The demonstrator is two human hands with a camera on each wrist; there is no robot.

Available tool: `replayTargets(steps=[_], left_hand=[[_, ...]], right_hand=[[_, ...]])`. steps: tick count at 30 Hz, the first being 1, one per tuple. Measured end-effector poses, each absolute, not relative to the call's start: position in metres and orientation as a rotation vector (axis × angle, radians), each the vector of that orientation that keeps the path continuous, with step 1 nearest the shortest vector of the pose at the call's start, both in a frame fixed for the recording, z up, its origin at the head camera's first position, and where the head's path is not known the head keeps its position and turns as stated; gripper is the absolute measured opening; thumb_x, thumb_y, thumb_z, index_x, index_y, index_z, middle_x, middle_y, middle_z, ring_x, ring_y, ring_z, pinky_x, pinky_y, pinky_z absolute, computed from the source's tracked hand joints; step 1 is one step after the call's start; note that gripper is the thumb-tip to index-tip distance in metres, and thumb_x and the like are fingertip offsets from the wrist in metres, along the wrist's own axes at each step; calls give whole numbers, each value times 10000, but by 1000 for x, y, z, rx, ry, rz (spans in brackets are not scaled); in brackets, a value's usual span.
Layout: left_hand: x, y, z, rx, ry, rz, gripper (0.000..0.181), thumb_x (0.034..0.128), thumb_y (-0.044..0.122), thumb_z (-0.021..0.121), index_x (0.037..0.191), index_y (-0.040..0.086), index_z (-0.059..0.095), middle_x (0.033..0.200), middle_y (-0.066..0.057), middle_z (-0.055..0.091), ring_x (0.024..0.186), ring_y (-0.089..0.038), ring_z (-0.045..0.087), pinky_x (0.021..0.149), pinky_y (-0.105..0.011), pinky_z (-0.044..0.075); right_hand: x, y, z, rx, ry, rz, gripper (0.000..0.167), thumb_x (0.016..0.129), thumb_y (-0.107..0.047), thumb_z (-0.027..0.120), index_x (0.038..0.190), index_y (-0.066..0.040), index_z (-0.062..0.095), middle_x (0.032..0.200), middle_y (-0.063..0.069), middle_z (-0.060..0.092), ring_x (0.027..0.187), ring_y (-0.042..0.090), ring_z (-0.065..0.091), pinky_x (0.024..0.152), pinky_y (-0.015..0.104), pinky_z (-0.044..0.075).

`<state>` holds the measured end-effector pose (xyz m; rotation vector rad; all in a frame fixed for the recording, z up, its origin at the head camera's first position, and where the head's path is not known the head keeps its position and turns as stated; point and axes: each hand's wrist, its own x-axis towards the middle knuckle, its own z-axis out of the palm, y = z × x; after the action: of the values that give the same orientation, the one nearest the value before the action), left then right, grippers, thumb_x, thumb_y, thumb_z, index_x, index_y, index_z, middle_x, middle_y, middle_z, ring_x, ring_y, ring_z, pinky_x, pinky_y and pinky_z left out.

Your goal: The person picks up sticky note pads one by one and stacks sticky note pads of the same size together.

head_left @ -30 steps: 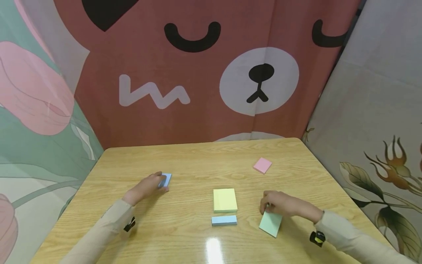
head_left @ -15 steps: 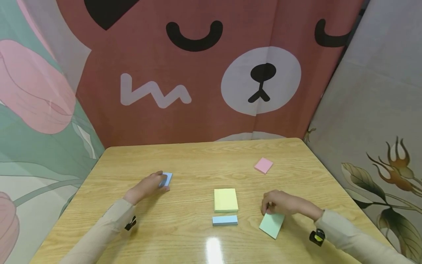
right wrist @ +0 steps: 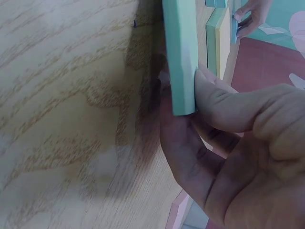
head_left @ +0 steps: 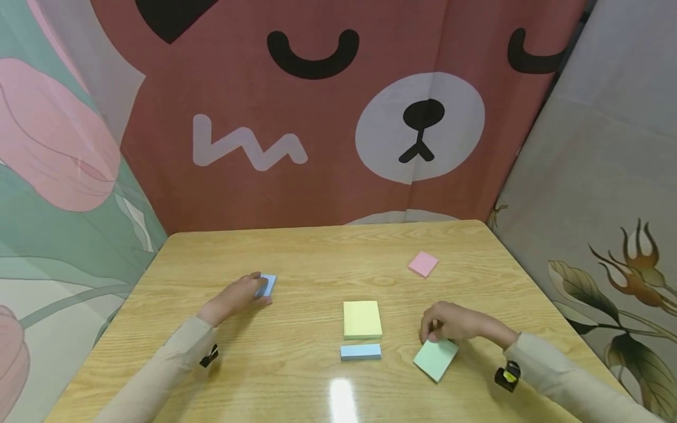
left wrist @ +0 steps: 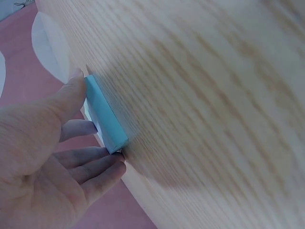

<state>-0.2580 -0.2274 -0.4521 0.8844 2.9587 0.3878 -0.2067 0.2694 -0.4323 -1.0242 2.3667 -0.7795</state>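
Observation:
On the left part of the table, my left hand (head_left: 233, 302) holds a blue sticky note pad (head_left: 270, 283). The left wrist view shows the thumb at one end of this pad (left wrist: 106, 114) and fingers at the other; the pad lies at the tabletop. Towards the right, my right hand (head_left: 457, 322) pinches a corner of a light green sticky note pad (head_left: 435, 360). Its thumb lies on top and its fingers go beneath the pad (right wrist: 182, 57) in the right wrist view. That end seems raised from the table; contact at the far end cannot be told.
A yellow sticky note pad (head_left: 362, 319) with a green edge below lies mid-table. In front of it is a narrow blue pad (head_left: 361, 352). Farther back on the right lies a pink pad (head_left: 423, 264). Printed curtains (head_left: 328, 194) stand behind and beside the wooden table (head_left: 296, 252).
The green pad has turned a little in my right hand, its near corner swinging slightly left. My left hand and its blue pad stay in place.

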Motion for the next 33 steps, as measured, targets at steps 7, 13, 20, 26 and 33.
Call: replayTargets(steps=[7,13,20,26,33], left_hand=[[-258,-226,-450,830,2949,376,481,949,238,682,1247,-126,582,1291,-430,480,1102,-513,569,861,-547,511],[-256,-225,-449,821,2934,375,493,956,234,674,1261,-139,571,1299,-437,468,1109,-524,562,874,-558,505],[-257,-226,-449,815,2929,388,499,961,234,666,1279,-136,563,1319,-434,455,1139,-537,540,897,-573,490],[-256,-225,-449,801,2915,405,503,968,235,657,1294,-133,552,1339,-430,440,1163,-542,521,924,-585,471],[-257,-226,-449,806,2924,407,498,962,228,665,1286,-134,556,1331,-425,452,1166,-541,519,932,-583,466]], right_hand=[[-209,270,-432,-998,2343,-838,145,895,15,677,884,-107,754,865,-71,676,767,68,566,648,237,480],[-210,269,-432,-1006,2350,-868,140,898,7,680,883,-104,764,864,-68,683,732,61,567,604,226,479],[-212,265,-431,-977,2384,-866,133,902,-7,684,879,-111,764,841,-83,674,697,53,563,547,215,466],[-214,263,-430,-964,2420,-863,145,894,15,685,878,-103,768,845,-80,685,745,76,587,620,240,492],[-215,260,-427,-907,2465,-868,149,902,25,672,885,-92,763,847,-60,671,693,75,578,542,228,478]])
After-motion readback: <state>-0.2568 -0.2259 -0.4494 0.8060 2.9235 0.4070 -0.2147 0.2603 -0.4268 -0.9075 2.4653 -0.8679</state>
